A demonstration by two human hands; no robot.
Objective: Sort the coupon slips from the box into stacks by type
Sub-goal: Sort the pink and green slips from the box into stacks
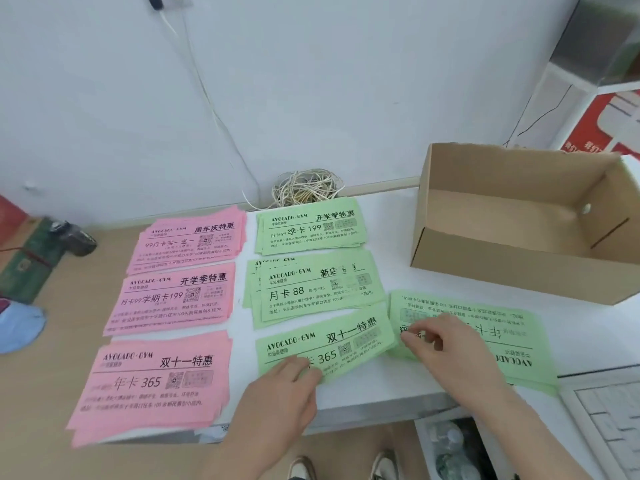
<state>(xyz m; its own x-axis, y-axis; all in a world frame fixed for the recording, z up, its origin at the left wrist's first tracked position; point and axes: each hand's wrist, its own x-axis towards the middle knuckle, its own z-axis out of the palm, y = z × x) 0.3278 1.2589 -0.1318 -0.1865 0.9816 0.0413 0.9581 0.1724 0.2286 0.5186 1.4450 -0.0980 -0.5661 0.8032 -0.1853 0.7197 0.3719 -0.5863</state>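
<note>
Three pink coupon stacks lie in a left column: far (194, 239), middle (173, 299) and near (152, 382). Beside them run three green stacks: far (310, 225), middle (317, 289) and near (343, 341). A fourth green stack (491, 344) lies upside down at the right. My left hand (287, 386) presses flat on the near green stack's lower left corner. My right hand (450, 348) pinches the left edge of the top slip on the upside-down stack. The brown cardboard box (512, 261) at the back right shows a bare floor.
A coil of white cable (306, 188) lies against the wall behind the green stacks. A keyboard (609, 414) sits at the near right. A dark object (74, 237) and green board lie far left. The table's front edge runs just below my hands.
</note>
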